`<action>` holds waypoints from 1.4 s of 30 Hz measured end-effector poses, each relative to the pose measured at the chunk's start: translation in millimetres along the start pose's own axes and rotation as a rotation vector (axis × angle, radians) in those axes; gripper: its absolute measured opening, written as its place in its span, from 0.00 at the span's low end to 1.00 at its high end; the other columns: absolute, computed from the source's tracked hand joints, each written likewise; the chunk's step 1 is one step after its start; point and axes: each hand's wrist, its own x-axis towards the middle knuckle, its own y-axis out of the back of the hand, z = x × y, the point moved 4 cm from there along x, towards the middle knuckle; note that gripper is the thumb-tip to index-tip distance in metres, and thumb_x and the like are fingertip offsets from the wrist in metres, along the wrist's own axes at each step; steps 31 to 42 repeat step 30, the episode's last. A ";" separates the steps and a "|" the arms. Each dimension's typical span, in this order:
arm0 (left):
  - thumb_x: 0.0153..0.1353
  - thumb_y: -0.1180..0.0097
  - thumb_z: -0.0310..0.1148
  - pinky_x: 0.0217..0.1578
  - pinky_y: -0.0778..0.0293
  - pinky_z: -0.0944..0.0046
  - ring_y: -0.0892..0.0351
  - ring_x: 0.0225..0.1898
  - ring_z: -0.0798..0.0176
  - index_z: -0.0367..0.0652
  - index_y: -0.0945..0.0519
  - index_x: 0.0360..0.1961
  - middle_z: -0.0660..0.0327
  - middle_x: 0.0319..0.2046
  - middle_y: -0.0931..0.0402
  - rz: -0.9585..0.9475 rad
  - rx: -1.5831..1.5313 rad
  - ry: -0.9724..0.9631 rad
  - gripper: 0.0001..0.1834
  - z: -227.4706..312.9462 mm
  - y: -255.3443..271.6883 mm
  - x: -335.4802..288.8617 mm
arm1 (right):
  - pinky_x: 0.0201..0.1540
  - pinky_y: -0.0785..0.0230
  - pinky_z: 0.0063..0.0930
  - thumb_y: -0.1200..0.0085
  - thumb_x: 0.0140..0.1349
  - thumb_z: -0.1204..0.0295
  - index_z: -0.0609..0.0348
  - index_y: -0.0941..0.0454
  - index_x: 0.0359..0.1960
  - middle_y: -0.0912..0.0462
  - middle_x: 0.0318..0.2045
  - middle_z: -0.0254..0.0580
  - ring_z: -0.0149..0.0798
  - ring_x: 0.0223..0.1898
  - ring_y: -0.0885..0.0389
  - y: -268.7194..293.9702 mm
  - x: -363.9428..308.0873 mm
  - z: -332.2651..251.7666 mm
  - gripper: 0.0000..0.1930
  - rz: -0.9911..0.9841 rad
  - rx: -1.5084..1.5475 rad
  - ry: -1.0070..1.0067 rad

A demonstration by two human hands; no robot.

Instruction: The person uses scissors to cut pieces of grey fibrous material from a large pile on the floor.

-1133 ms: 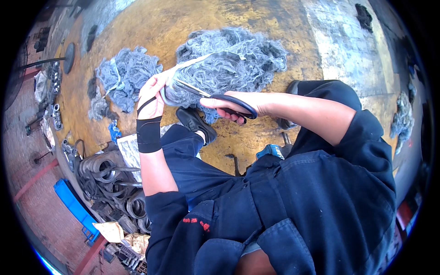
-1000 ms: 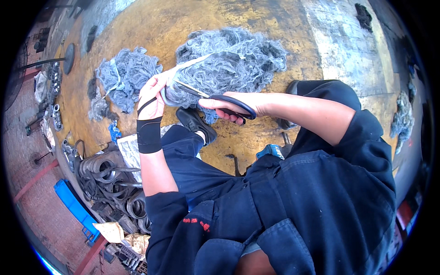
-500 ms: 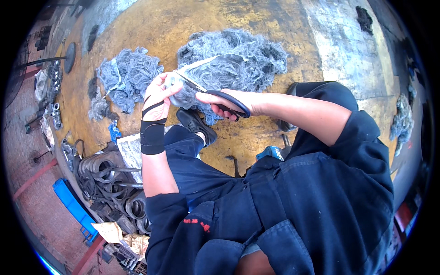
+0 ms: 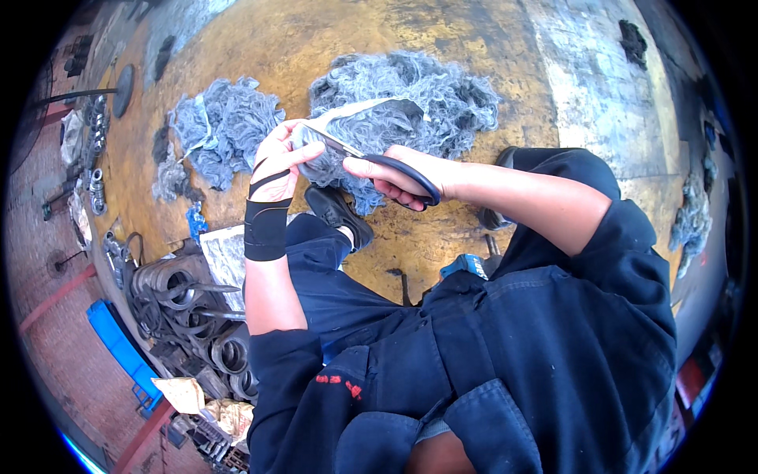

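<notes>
My left hand [image 4: 275,164], with a black wrap around its wrist, pinches one end of a pale strip of cloth [image 4: 357,109]. From the fingers the strip stretches rightward over a large heap of grey, fluffy fibre [image 4: 450,91]. My right hand [image 4: 395,175] grips scissors [image 4: 416,178] by their dark looped handles. Their metal blades point left toward the left fingers, at the strip's lower edge; whether they touch it I cannot tell. A second, smaller heap of grey fibre [image 4: 225,126] lies to the left.
Beneath the heaps is a worn yellow-brown floor [image 4: 260,39]. Metal rings and other parts [image 4: 189,304] crowd the left side, near a blue object [image 4: 122,347]. A teal tool [image 4: 464,267] lies between my legs. More grey fibre [image 4: 691,217] sits at the far right.
The scissors and my right hand have shifted slightly right and down. The strip now shows wider and flatter. My left hand keeps its hold.
</notes>
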 end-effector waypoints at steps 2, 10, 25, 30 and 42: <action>0.48 0.39 0.16 0.48 0.30 0.68 0.25 0.45 0.65 0.35 0.31 0.48 0.57 0.42 0.25 0.005 0.001 -0.006 0.24 0.5 -0.3 -0.3 | 0.13 0.43 0.20 0.55 0.47 0.28 0.54 0.37 0.13 0.39 0.12 0.30 0.26 0.11 0.38 2.7 4.6 4.1 0.37 -0.031 0.025 -0.029; 0.46 0.38 0.17 0.47 0.30 0.66 0.24 0.43 0.64 0.37 0.31 0.51 0.58 0.41 0.24 -0.027 0.029 0.029 0.28 -1.5 -10.5 -0.7 | 0.12 0.46 0.20 0.58 0.52 0.30 0.54 0.37 0.12 0.40 0.10 0.30 0.26 0.09 0.40 1.8 9.2 2.2 0.36 -0.031 0.019 -0.008; 0.42 0.32 0.22 0.40 0.30 0.70 0.24 0.36 0.68 0.36 0.24 0.37 0.61 0.33 0.22 -0.090 0.099 0.088 0.19 -4.6 -16.6 0.6 | 0.12 0.46 0.19 0.59 0.58 0.35 0.55 0.37 0.12 0.39 0.08 0.30 0.25 0.09 0.37 4.5 2.6 -11.9 0.35 -0.060 0.048 0.145; 0.45 0.33 0.20 0.44 0.32 0.71 0.25 0.40 0.70 0.40 0.23 0.35 0.64 0.36 0.23 -0.076 0.237 0.084 0.16 -10.4 -11.2 2.6 | 0.15 0.34 0.27 0.49 0.51 0.36 0.59 0.28 0.17 0.31 0.08 0.35 0.30 0.08 0.32 55.8 10.1 -35.9 0.33 0.433 -0.268 0.351; 0.45 0.33 0.20 0.44 0.32 0.71 0.25 0.40 0.70 0.40 0.23 0.35 0.64 0.36 0.23 -0.076 0.237 0.084 0.16 -10.4 -11.2 2.6 | 0.15 0.34 0.27 0.49 0.51 0.36 0.59 0.28 0.17 0.31 0.08 0.35 0.30 0.08 0.32 55.8 10.1 -35.9 0.33 0.433 -0.268 0.351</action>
